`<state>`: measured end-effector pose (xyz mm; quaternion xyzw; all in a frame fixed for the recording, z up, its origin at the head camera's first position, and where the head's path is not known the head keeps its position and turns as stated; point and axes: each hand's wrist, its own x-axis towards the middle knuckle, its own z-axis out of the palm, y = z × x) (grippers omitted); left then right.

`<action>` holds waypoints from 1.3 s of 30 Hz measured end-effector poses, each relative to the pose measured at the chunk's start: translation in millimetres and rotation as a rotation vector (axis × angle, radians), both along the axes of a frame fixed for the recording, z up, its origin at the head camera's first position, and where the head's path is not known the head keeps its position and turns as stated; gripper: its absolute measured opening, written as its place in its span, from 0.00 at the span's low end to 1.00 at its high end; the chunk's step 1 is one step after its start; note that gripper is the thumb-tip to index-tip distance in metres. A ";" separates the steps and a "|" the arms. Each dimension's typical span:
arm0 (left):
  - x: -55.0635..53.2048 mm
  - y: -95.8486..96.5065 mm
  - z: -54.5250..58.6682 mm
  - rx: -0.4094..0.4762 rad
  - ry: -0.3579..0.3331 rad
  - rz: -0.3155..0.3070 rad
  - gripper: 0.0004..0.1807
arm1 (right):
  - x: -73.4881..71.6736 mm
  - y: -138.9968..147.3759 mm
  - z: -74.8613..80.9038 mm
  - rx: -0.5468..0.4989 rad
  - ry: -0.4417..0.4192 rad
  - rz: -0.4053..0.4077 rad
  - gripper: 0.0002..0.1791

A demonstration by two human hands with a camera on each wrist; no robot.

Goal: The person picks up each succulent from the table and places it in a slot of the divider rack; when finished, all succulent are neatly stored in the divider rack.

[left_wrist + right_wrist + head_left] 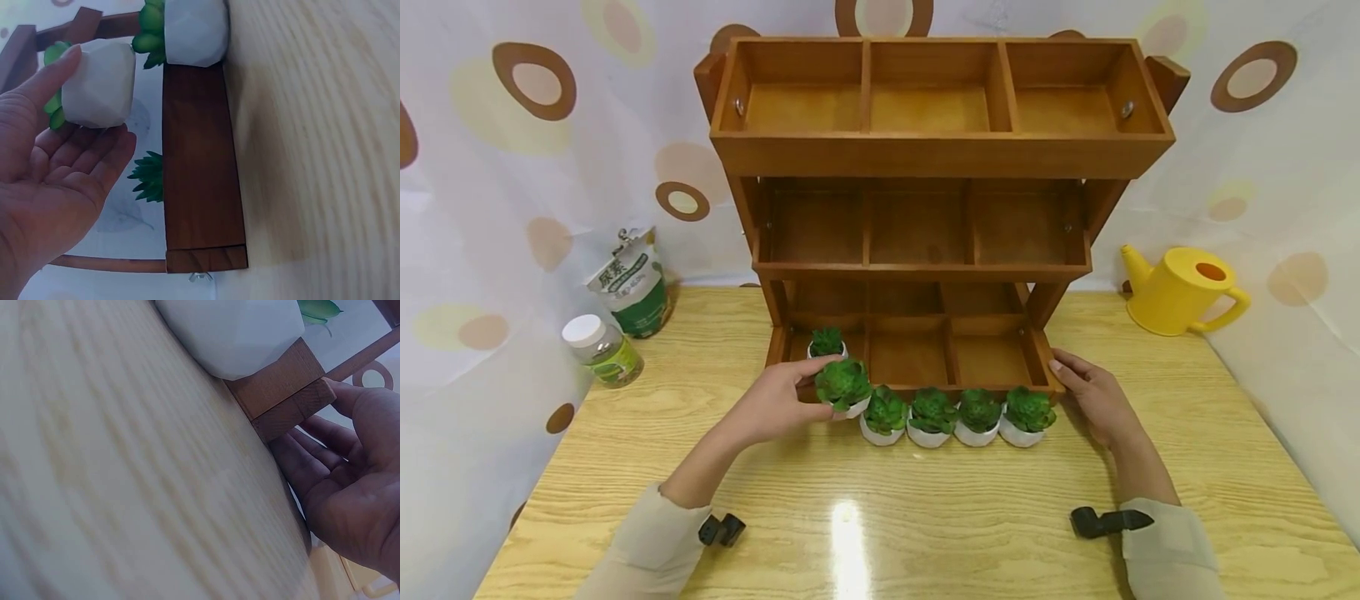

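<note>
My left hand (781, 402) grips a white faceted pot with a green succulent (843, 385), raised in front of the bottom tier's left end. In the left wrist view the thumb and fingers hold the white pot (99, 84) above the shelf's front board (201, 156). Another potted succulent (827, 341) sits in the left bottom compartment, partly hidden behind that hand. My right hand (1097, 398) holds the right front corner of the wooden shelf (942, 157); in the right wrist view its thumb and fingers are at the board's end (297, 411).
Several potted succulents (932, 414) stand in a row along the shelf's front. At left are a white-capped jar (604, 350) and a green-and-white pouch (634, 287). A yellow watering can (1182, 290) stands right, on the wooden table (970, 517). Patterned cloth (587, 167) hangs behind.
</note>
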<state>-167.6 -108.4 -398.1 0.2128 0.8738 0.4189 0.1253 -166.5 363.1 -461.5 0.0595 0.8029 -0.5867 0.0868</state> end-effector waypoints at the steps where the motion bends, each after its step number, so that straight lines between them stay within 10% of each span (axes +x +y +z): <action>1: -0.8 1.5 1.0 -0.002 0.001 0.001 0.38 | -0.1 0.1 0.0 0.000 -0.001 0.000 0.43; 17: -17.5 26.0 11.5 0.103 -0.014 -0.023 0.36 | -1.0 -0.2 -1.0 -0.040 0.035 -0.007 0.40; 39: -48.4 66.7 8.1 0.028 0.047 0.016 0.35 | -0.5 0.3 -0.1 -0.018 0.017 -0.016 0.38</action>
